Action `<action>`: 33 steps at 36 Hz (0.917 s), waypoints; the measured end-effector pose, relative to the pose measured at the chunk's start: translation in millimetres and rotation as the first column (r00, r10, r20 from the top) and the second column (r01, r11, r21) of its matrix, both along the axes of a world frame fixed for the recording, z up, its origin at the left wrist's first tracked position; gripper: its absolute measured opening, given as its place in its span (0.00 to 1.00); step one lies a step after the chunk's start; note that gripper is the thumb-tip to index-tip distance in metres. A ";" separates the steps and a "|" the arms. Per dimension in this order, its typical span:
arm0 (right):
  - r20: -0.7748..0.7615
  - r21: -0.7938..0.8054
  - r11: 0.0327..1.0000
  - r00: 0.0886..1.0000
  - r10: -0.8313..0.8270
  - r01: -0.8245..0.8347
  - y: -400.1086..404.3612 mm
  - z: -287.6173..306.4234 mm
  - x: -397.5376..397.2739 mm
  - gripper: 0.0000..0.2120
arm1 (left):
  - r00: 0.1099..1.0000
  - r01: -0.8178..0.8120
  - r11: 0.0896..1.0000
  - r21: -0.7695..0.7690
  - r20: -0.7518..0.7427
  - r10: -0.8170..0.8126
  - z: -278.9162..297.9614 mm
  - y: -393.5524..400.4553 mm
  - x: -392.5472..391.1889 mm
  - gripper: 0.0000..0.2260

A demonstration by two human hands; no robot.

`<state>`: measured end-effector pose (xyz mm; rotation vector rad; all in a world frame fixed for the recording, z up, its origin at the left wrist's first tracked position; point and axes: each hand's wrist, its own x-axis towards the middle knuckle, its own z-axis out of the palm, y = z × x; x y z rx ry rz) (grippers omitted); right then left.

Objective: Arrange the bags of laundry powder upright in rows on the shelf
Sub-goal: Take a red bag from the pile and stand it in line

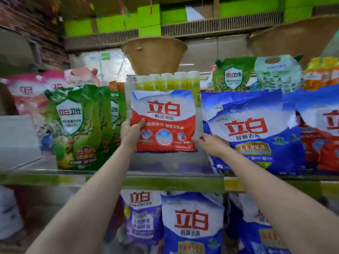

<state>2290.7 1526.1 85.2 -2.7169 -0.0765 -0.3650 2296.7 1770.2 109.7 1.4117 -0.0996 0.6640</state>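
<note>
A red and white bag of laundry powder is held upright above the shelf, in a gap between other bags. My left hand grips its left edge, thumb on the front. My right hand pinches its lower right corner. Green bags stand upright to the left of the gap. Large blue bags stand to the right, with another red bag beyond them.
Yellow bottles stand behind the held bag. Pink pouches sit at the far left. A woven basket hangs above. The lower shelf holds a blue bag and a purple bag.
</note>
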 end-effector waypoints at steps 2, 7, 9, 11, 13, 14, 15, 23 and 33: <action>0.046 0.312 0.941 0.991 0.123 -0.131 3.4 7.1 -13.7 0.23 | 0.997 0.072 0.989 -0.128 0.033 -0.069 6.0 -3.4 -16.5 0.05; 0.221 0.816 0.406 0.872 0.436 -0.410 -5.5 30.6 -65.5 0.12 | 0.979 0.194 0.967 -0.166 0.086 -0.182 22.4 -32.4 -49.8 0.04; 0.234 0.818 0.390 0.864 0.446 -0.423 -17.8 34.6 -78.4 0.10 | 0.966 0.252 0.958 -0.135 0.093 -0.241 24.4 -53.3 -60.9 0.04; 0.249 0.815 0.411 0.888 0.387 -0.408 -38.7 35.5 -89.3 0.11 | 0.950 0.312 0.940 -0.140 0.077 -0.304 23.8 -78.0 -72.4 0.04; 0.267 0.798 0.451 0.905 0.332 -0.401 -68.2 33.4 -100.0 0.11 | 0.936 0.352 0.923 -0.156 0.054 -0.348 21.9 -105.7 -81.1 0.04; 0.271 0.795 0.460 0.911 0.312 -0.395 -83.3 33.1 -107.6 0.12 | 0.931 0.364 0.917 -0.161 0.038 -0.363 21.0 -121.3 -85.8 0.06; 0.277 0.788 0.474 0.915 0.294 -0.391 -99.3 32.3 -115.1 0.14 | 0.924 0.382 0.910 -0.163 0.026 -0.383 19.8 -137.1 -89.0 0.07; 0.148 0.669 0.733 0.989 0.032 -0.124 -241.0 12.5 -184.7 0.20 | 0.860 0.504 0.861 -0.061 -0.051 -0.507 -2.4 -283.8 -120.3 0.01; 0.109 0.717 0.690 0.960 -0.258 0.104 -374.4 0.8 -223.3 0.22 | 0.847 0.531 0.844 0.070 -0.051 -0.529 -14.2 -430.3 -161.2 0.08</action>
